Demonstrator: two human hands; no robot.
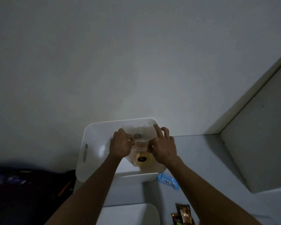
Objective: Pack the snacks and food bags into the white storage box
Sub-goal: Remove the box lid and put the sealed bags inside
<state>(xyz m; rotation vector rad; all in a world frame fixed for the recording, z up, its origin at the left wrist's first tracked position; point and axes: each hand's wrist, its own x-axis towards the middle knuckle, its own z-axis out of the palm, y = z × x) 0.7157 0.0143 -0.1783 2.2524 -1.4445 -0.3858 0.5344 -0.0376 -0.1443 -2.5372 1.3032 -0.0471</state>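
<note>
Both hands pinch a clear food bag (140,142): left hand (120,144) and right hand (163,149) grip its gathered middle, held over the white storage box (94,135). Below the grip, a dark round label shows. Good practice, by judgement: lower evenly, releasing only once seated. Nearer, beyond the box: blue packet (168,181), brown sachets (183,214).

- Dark brown foil sachet (185,214), lower right of the frame: gold lettering, upside down and too blurred to read.
- Light blue packet (168,181): small print, illegible.
</note>
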